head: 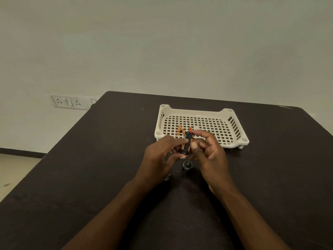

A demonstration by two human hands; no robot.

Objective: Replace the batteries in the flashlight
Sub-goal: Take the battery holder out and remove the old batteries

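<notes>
Both hands meet over the dark table [72, 177], just in front of the white tray [198, 112]. My left hand [158, 156] grips a black battery holder [186, 143] with copper-and-black batteries in it. My right hand [209, 152] pinches the holder from the right, thumb against its side. Two loose orange batteries [180, 129] lie in the tray's near left corner, and an orange-red tip shows just above the holder. A round black flashlight cap [187, 165] stands on the table below the hands. The flashlight body is mostly hidden under my left wrist.
The perforated tray sits at the table's far middle. A wall socket plate [69, 102] is on the wall past the table's left edge. The floor [16, 174] shows at the lower left.
</notes>
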